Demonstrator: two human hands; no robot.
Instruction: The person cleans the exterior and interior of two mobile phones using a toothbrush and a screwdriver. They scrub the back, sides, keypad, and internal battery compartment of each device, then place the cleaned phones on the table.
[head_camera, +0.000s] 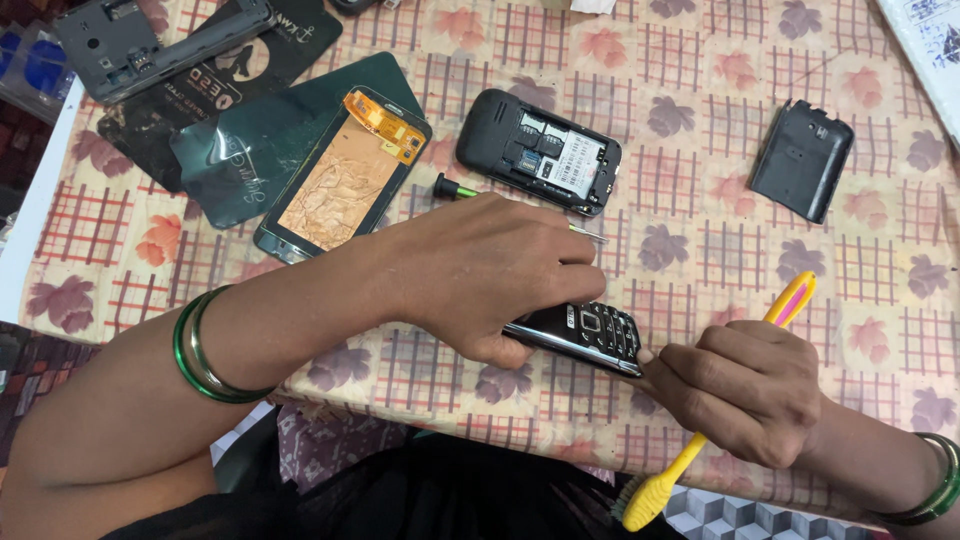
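left hand (490, 275) clamped on black keypad phone (585, 335), held at near edge of surface (700, 150). right hand (745, 390) closed around yellow toothbrush (720, 400), thumb touching phone's end. open phone body (540, 150), black back cover (802, 160), cracked screen panel (345, 170) lie behind, well apart.

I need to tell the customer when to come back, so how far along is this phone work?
Already open: a phone body lies bare, its back cover set apart, and a screen panel lies face down. In hand: the left hand steadies a black keypad front while the right hand holds a yellow toothbrush. Nothing is put back together yet.
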